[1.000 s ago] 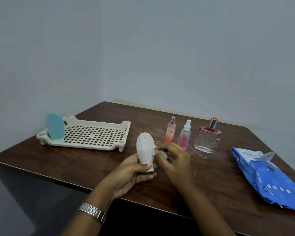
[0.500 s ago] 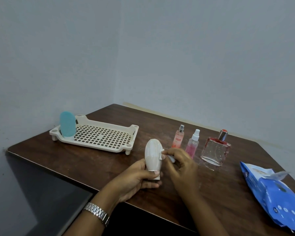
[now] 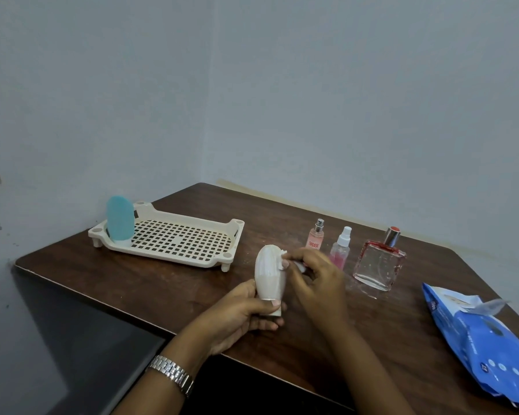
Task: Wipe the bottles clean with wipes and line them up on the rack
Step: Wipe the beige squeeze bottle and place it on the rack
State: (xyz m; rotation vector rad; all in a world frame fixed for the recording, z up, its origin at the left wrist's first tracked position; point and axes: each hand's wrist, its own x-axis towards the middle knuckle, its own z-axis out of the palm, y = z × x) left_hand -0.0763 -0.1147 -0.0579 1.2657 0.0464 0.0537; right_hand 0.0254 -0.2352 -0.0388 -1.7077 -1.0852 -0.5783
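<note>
My left hand (image 3: 240, 313) grips the cap end of a cream oval bottle (image 3: 268, 274), held upright above the table. My right hand (image 3: 318, 277) pinches a small white wipe (image 3: 282, 259) against the bottle's upper right side. A teal bottle (image 3: 120, 218) stands at the left end of the cream perforated rack (image 3: 174, 242). Behind my right hand stand a slim pink spray bottle (image 3: 315, 235), a small clear bottle with pink liquid (image 3: 340, 248) and a square glass perfume bottle (image 3: 379, 262).
A blue pack of wipes (image 3: 486, 339) lies open at the right on the dark wooden table (image 3: 150, 283). The table sits in a corner between two grey walls. Its left and near edges drop to a dark floor.
The view has swung left and upward, so everything sits further right and lower. My right hand has moved the wipe slightly higher on the cream bottle. The other bottles stayed put.
</note>
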